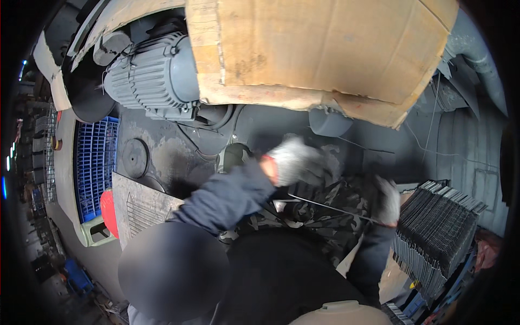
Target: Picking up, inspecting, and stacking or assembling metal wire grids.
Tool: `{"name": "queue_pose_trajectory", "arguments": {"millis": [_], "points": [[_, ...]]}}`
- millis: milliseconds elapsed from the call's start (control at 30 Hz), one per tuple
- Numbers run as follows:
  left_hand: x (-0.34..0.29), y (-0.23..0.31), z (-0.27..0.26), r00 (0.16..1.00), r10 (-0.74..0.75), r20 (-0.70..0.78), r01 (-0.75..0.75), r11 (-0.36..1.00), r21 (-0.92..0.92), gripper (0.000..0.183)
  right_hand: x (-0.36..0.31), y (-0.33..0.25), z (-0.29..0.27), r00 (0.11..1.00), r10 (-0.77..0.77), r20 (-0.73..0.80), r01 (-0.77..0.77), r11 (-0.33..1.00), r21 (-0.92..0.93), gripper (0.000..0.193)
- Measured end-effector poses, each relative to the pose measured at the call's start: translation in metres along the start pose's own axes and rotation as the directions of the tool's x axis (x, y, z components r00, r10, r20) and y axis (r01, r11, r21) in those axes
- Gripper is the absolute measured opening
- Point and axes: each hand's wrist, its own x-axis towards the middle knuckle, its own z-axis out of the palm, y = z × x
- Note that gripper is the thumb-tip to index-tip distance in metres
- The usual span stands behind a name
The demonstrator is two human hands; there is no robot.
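Note:
My left hand, in a pale grey glove with a red cuff, reaches forward over the camouflage trousers on my legs. Its fingers are smeared by motion, and I cannot make out anything in them. My right hand, also gloved and blurred, is at the right beside a stack of thin dark mesh-like plates. Whether it touches the stack is unclear. A thin light rod or cord runs across my lap toward my right wrist; whether it is held cannot be told.
Ahead on the left sits a grey finned motor. A large cardboard sheet overhangs the work area. A blue plastic crate, a red round object and a slotted grey plate are at the left. A blurred round patch hides the lower left.

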Motion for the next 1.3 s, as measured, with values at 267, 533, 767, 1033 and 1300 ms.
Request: {"name": "queue_pose_trajectory", "arguments": {"millis": [267,533,767,1033,1300], "points": [[-0.064,0.027,-0.024,0.951,0.067,-0.301,-0.062,0.998,0.025,0.031,0.038,-0.020,0.059,0.857,0.439,0.271,-0.507,0.615,0.605,0.032],[-0.087,0.026,-0.102,0.977,0.119,-0.175,-0.133,0.988,-0.071,0.017,0.047,-0.008,0.093,0.935,0.085,0.345,-0.175,0.955,0.239,0.024],[-0.018,-0.033,0.056,0.965,0.215,0.154,-0.226,0.972,0.064,0.031,-0.052,-0.028,-0.084,0.978,0.197,-0.066,-0.144,0.871,0.470,0.032],[-0.105,-0.055,0.069,0.937,0.322,0.131,-0.330,0.943,0.041,0.039,-0.129,-0.069,-0.035,0.967,0.229,-0.110,-0.139,0.840,0.525,0.047],[-0.169,-0.083,0.048,0.851,0.487,-0.195,-0.483,0.873,0.073,0.020,-0.139,-0.065,0.012,0.957,0.275,0.095,-0.274,0.742,0.612,0.041]]}}
